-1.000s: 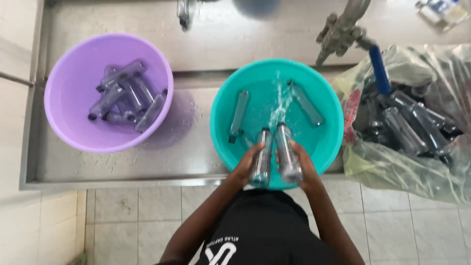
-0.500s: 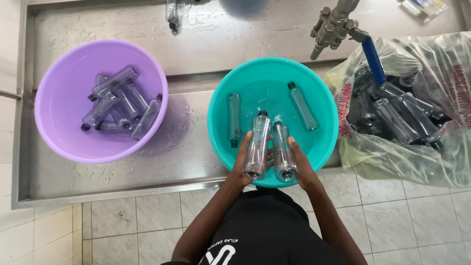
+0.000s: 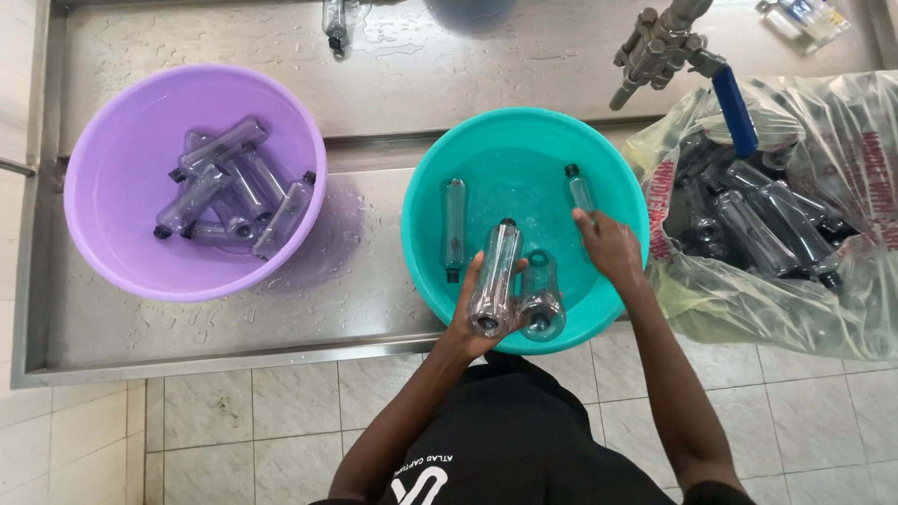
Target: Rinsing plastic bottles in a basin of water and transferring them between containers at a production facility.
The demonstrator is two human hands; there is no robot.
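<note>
My left hand (image 3: 472,323) grips a clear plastic bottle (image 3: 494,279) with a black cap, held over the near rim of the teal basin (image 3: 430,178). A second clear bottle (image 3: 541,301) lies against it, its bottom facing me. My right hand (image 3: 610,245) reaches into the basin, and its fingertips touch a floating bottle (image 3: 580,191) at the right. Another bottle (image 3: 454,224) floats in the water at the left of the basin.
A purple basin (image 3: 112,140) with several clear bottles stands to the left on the wet steel sink counter (image 3: 374,281). A clear plastic bag (image 3: 842,187) of several bottles lies to the right, under a tap with a blue handle (image 3: 734,110). Tiled floor is below.
My right hand has let go of its bottle and moved right and forward to the floating bottle. Both bottles now sit together at my left hand.
</note>
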